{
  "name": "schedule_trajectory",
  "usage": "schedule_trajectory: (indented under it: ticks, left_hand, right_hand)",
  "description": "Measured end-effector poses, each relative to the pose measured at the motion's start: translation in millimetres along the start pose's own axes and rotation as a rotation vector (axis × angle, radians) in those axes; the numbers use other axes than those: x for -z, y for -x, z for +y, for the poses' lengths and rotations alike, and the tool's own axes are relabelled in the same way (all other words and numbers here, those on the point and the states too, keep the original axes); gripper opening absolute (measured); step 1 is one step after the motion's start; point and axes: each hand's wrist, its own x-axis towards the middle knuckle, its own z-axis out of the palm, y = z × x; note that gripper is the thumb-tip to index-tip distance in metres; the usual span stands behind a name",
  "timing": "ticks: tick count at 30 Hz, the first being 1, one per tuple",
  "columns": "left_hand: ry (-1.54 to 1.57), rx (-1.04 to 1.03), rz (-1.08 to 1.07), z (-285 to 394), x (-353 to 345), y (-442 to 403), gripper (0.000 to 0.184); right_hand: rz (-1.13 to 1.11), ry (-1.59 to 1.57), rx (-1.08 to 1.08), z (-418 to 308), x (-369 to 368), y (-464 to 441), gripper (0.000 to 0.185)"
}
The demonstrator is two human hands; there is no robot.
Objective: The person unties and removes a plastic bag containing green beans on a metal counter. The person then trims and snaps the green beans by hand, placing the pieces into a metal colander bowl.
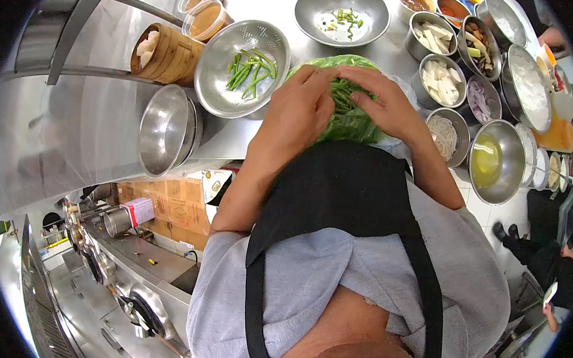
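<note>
My left hand (303,104) leans over a green plastic bag (352,127) of green beans (345,102). Its fingers are bent and drawn together, and whatever lies between the fingertips is hidden. From the other side my right hand (389,101) reaches across the beans, fingers stretched and thumb apart. The fingertips of both hands meet at the far side of the bag's opening. Left of the bag, a perforated metal colander (207,82) holds longer green bean pieces (250,72). Behind it, short green bits (346,20) lie in a metal bowl (309,16).
Metal containers of sliced white food (441,81), sliced onion (480,100) and noodles (442,133) crowd the right. A bowl of yellow liquid (488,158) sits nearby. Stacked bowls (165,132), a bamboo steamer (169,54) and sauce tubs (204,20) stand left. Another person (556,271) is far right.
</note>
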Motion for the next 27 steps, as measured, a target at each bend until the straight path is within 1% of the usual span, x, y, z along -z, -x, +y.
schedule_trajectory:
  ticks: [1, 3, 4, 7, 9, 10, 12, 14, 17, 20, 21, 23, 24, 27]
  left_hand:
    - [0.060, 0.014, 0.006, 1, 3, 1, 0.025]
    - [0.138, -0.038, 0.071, -5, 6, -1, 0.026]
    - [0.178, -0.063, 0.103, -9, 7, 0, 0.027]
    - [0.271, 0.093, 0.089, -20, 9, 3, 0.029]
    - [-0.210, -0.074, 0.000, -29, 6, 6, 0.028]
    - [-0.443, -0.163, -0.029, -31, 2, 7, 0.028]
    - [-0.340, -0.132, -0.103, -29, -9, 5, 0.027]
    - [-0.198, -0.102, -0.184, -22, -16, 2, 0.024]
    - [-0.117, -0.018, -0.177, -22, -19, -3, 0.021]
    - [-0.073, 0.001, -0.176, -25, -20, -3, 0.018]
    - [-0.087, -0.015, -0.178, -23, -19, -3, 0.018]
    - [-0.120, -0.035, -0.184, -18, -17, -2, 0.017]
    - [-0.107, -0.050, -0.154, -19, -18, -1, 0.016]
    - [-0.079, -0.082, -0.074, -25, -23, 2, 0.013]
  right_hand:
    - [-0.036, -0.031, -0.058, -2, 2, 1, 0.029]
    - [-0.109, -0.093, -0.175, -5, 8, 1, 0.027]
    - [-0.118, -0.110, -0.182, -6, 9, 0, 0.025]
    - [-0.160, -0.119, -0.203, -8, 12, -1, 0.021]
    - [-0.196, -0.038, -0.212, -3, 14, 0, 0.020]
    - [-0.198, -0.046, -0.193, -2, 15, 1, 0.020]
    - [-0.200, -0.053, -0.146, -3, 11, 1, 0.021]
    - [-0.224, -0.070, -0.157, -4, 9, 0, 0.021]
    - [-0.205, 0.054, -0.268, -17, 17, -3, 0.020]
    - [-0.232, 0.111, -0.259, -15, 17, 1, 0.023]
    - [-0.274, 0.148, -0.263, -14, 17, 0, 0.025]
    - [-0.343, 0.240, -0.339, -16, 18, -1, 0.025]
    - [-0.378, 0.285, -0.378, -18, 18, -2, 0.025]
    - [-0.283, 0.277, -0.368, -17, 14, -2, 0.025]
